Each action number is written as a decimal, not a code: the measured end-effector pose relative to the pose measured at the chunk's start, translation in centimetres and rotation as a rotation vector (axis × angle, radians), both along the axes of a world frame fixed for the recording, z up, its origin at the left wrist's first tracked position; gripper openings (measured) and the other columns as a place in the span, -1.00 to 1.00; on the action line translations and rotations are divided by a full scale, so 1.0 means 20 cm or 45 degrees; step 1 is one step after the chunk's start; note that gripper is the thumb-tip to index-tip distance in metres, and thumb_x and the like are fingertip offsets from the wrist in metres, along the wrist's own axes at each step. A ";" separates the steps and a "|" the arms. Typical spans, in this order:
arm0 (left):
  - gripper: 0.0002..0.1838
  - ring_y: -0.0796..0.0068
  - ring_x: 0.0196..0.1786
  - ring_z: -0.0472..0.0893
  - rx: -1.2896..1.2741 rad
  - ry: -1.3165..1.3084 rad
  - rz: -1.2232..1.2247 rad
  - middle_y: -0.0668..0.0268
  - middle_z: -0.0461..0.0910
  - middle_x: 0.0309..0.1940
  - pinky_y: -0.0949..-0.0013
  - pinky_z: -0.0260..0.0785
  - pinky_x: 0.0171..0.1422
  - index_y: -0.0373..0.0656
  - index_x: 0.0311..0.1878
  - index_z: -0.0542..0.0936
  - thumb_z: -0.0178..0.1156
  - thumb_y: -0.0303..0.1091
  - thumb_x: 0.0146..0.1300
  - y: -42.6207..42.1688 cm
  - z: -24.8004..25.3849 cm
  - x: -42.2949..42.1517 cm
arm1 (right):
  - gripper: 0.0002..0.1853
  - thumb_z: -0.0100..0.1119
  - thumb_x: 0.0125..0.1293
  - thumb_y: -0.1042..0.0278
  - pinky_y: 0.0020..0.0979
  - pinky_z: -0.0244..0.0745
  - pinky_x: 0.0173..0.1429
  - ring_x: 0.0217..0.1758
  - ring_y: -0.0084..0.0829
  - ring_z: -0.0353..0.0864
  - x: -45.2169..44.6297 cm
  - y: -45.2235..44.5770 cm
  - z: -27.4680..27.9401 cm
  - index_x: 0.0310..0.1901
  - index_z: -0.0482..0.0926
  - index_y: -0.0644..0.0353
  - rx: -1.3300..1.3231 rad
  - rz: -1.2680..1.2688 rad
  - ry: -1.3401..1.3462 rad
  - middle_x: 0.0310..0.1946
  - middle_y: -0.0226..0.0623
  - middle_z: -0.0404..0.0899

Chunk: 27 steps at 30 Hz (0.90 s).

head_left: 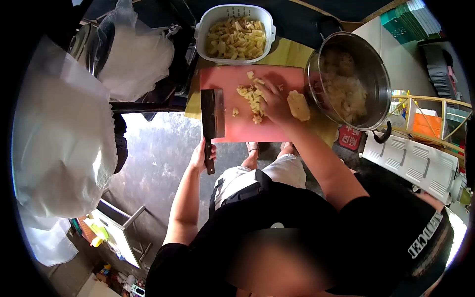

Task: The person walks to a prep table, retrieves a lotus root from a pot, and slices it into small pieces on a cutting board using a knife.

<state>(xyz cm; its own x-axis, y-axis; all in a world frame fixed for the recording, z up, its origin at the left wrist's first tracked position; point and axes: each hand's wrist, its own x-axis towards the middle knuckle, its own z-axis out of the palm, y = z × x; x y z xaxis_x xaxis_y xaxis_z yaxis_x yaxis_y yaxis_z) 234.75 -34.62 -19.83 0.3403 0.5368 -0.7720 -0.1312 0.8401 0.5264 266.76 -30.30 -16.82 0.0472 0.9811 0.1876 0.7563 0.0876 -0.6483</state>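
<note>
My left hand (202, 154) is closed around the dark handle of a cleaver (210, 116), whose wide blade lies along the left edge of a pink cutting board (237, 74). Fingers apart, my right hand (276, 104) reaches over the board and touches a heap of chopped pale-yellow pieces (252, 99). To its right lies a larger uncut pale piece (299, 105). Behind the board, a white basket (199, 37) holds many cut pieces. A large metal pot (378, 84) with pale chunks inside stands at the right.
Plastic bags (64, 128) hang at the left. The board rests on a wooden surface (292, 49). At the right are a white slatted panel (410, 161), a yellow-framed rack (430, 119) and black cloth with white lettering (426, 232). A folding frame (121, 225) stands lower left.
</note>
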 end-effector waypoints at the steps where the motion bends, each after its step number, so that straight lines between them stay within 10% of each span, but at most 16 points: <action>1: -0.48 0.62 -0.65 0.26 0.011 0.028 0.002 0.44 0.32 -0.61 0.49 0.17 -0.52 -0.06 -0.39 0.34 -0.20 0.25 0.32 0.01 0.01 0.01 | -0.55 0.04 0.15 0.38 -0.23 0.19 0.32 0.29 -0.13 0.24 -0.04 0.12 -0.07 0.13 0.41 0.06 -0.036 -0.012 -0.020 0.24 -0.23 0.27; 9: -0.48 0.61 -0.65 0.28 0.014 0.063 -0.030 0.42 0.32 -0.61 0.47 0.20 -0.53 -0.08 -0.41 0.34 -0.17 0.23 0.32 0.07 0.00 0.03 | -0.44 0.14 0.14 0.08 -0.04 -0.03 0.39 0.29 -0.18 0.24 -0.02 0.15 -0.16 0.20 0.34 -0.05 -0.056 0.336 -0.341 0.26 -0.28 0.23; 15: -0.45 0.61 -0.66 0.26 -0.070 -0.011 0.006 0.43 0.30 -0.65 0.47 0.19 -0.55 -0.09 -0.41 0.36 -0.20 0.26 0.31 0.03 -0.07 0.15 | -0.34 0.18 0.03 -0.13 0.06 -0.15 0.41 0.27 -0.14 0.24 -0.13 0.10 -0.20 0.18 0.35 -0.09 0.073 -0.227 -0.084 0.26 -0.24 0.22; 27: -0.46 0.62 -0.68 0.17 -0.199 -0.050 0.084 0.44 0.24 -0.65 0.49 0.08 -0.59 -0.03 -0.40 0.29 -0.14 0.32 0.25 0.02 -0.04 0.48 | -0.53 0.24 0.01 0.04 -0.04 0.19 0.20 0.17 -0.15 0.34 -0.41 0.26 -0.19 0.01 0.50 -0.08 0.088 -0.197 -0.202 0.14 -0.30 0.36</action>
<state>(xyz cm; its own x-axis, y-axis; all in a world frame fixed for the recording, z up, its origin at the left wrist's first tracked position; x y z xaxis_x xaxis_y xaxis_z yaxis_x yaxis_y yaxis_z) 244.40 -34.25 -20.63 0.3399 0.4338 -0.8345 -0.2067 0.9000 0.3837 258.60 -25.02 -20.64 0.1608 0.9489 0.2714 0.8563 0.0026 -0.5165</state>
